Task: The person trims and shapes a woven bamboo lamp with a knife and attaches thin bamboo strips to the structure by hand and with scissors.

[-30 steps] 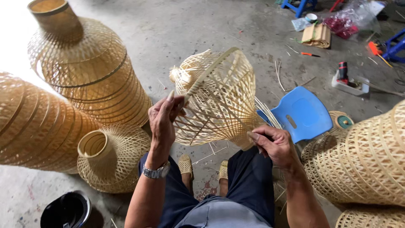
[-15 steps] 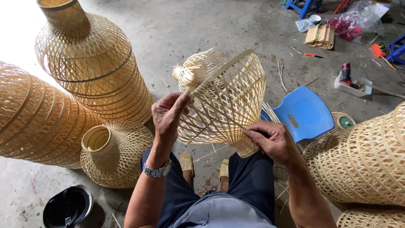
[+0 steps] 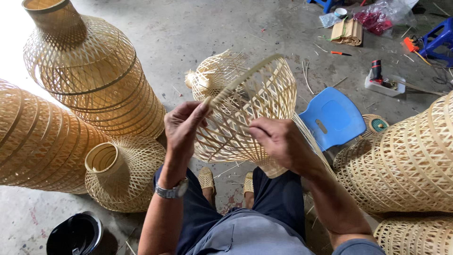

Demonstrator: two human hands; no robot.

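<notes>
I hold a pale woven bamboo lampshade (image 3: pixel 245 101) tilted over my knees, its narrow neck pointing away to the upper left. My left hand (image 3: pixel 183 126), with a metal watch on the wrist, grips the rim hoop at the shade's left side. My right hand (image 3: pixel 278 141) rests on the lattice wall at the lower right, fingers pinched on the weave. My feet in woven sandals (image 3: pixel 206 179) show under the shade.
Finished bamboo shades stand around me: a tall stack (image 3: pixel 94 75) at the left, a ribbed one (image 3: pixel 33 141) at the far left, a small one (image 3: pixel 120 172), more at the right (image 3: pixel 406 160). A blue plastic stool (image 3: pixel 332 118), a black bucket (image 3: pixel 75 234), tools and a bamboo strip bundle (image 3: pixel 347 32) lie on the concrete.
My right hand has moved up from the shade's lower edge onto its lattice wall. The shade has turned slightly, and my left hand stays on the rim.
</notes>
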